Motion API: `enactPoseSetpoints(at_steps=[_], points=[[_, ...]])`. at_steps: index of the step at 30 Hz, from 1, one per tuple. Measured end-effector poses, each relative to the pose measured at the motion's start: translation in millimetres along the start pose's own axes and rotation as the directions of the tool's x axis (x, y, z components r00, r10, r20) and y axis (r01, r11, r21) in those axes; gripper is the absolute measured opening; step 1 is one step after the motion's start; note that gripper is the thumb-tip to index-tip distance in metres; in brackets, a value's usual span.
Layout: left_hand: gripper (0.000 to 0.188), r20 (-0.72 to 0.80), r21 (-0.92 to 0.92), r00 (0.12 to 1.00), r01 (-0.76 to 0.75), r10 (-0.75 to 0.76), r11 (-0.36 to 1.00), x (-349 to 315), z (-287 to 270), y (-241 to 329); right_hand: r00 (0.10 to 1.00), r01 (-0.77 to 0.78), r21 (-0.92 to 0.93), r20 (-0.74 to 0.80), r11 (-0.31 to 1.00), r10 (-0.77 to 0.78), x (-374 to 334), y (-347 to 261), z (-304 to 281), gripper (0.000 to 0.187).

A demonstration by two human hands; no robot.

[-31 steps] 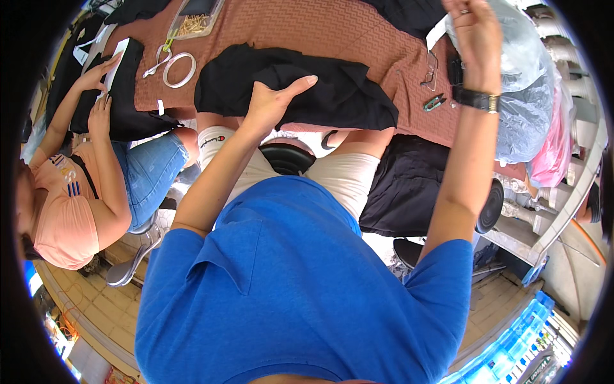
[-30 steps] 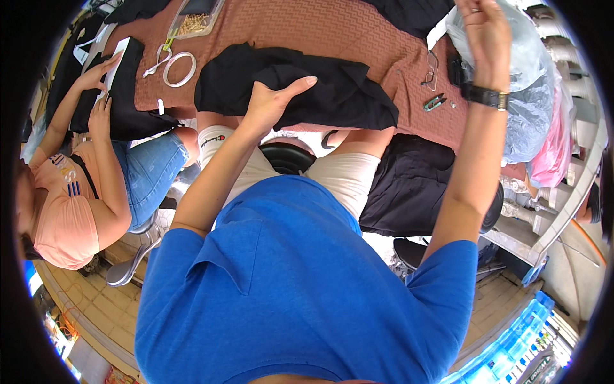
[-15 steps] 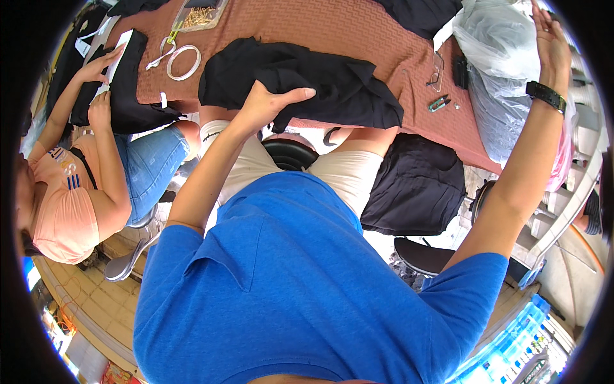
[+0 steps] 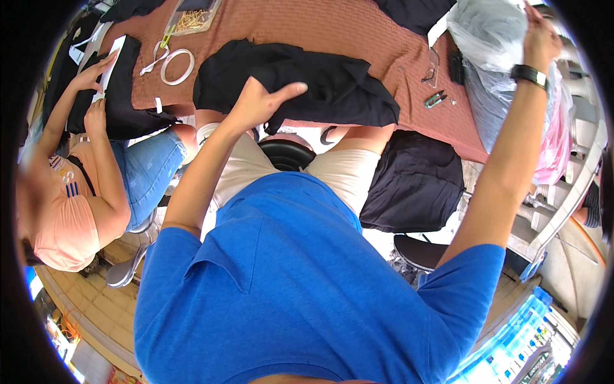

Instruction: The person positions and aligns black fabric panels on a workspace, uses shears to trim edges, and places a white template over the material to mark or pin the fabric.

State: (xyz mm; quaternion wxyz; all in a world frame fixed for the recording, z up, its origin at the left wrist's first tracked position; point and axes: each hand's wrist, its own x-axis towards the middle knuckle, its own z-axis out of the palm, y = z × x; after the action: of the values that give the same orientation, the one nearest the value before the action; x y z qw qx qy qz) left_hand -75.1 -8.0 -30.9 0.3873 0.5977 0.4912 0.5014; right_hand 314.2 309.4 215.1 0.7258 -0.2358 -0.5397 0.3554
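A crumpled black garment [image 4: 332, 83] lies across the near edge of the table and over my lap. My left hand [image 4: 262, 102] grips it, thumb stretched over the top and the other fingers hidden in the cloth. Far out to the upper right, my right hand [image 4: 542, 41] is raised beside a large clear plastic bag [image 4: 489, 32]. Its thumb and finger look pinched together at the picture's rim, with the other fingers bent. Whatever they hold, if anything, is too small to make out. A dark wristband [image 4: 528, 75] circles that wrist.
On the brown-covered table [image 4: 268, 25] are a white ring of tape [image 4: 177, 66], a box of small golden pieces [image 4: 192, 19], eyeglasses [image 4: 432, 67] and thread snips [image 4: 435, 98]. Black cloth [image 4: 412, 182] hangs right of my legs. A co-worker [image 4: 80, 198] handles black fabric at left.
My right hand has shifted slightly left and its fingers have gone from stretched to more bent. My left hand still grips the garment. The whole view has shifted slightly.
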Motion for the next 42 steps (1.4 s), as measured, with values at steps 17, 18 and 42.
enactPoseSetpoints(at_steps=[17,18,42], points=[[0.018,-0.449,0.385,0.888,0.087,0.104,0.919,-7,-19,40,0.966,-0.010,-0.987,-0.051,-0.159,0.253,-333,112,-102,0.044],[0.016,-0.376,0.526,0.902,0.021,0.210,0.850,7,-13,32,0.967,-0.008,-0.989,-0.045,-0.145,0.249,-332,114,-103,0.044],[0.023,-0.165,0.217,0.924,0.376,-0.346,0.901,28,-29,8,0.901,-0.433,-0.154,-0.073,0.888,0.427,-361,58,28,0.024]])
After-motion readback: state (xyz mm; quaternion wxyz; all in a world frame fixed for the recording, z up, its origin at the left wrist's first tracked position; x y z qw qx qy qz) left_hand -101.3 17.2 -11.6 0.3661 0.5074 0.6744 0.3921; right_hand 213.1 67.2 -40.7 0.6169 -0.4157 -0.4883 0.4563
